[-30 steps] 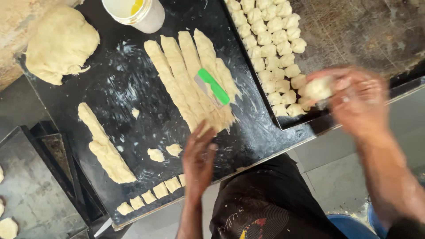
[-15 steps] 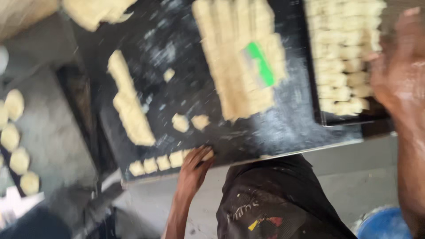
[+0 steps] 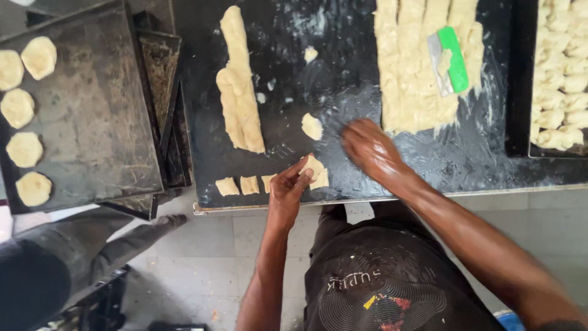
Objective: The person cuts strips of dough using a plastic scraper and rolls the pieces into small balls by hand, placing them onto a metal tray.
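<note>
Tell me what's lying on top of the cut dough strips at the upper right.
A green-handled scraper lies on the dough strips, with a bit of dough stuck to its metal blade. The dough under it is covered, so its state there cannot be seen.

right tray of dough pieces point(image 3: 554, 79) cut off.

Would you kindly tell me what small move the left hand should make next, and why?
Probably lift the dough piece off the board: the left hand already touches it at the near edge, while the right hand rests empty beside it.
</note>
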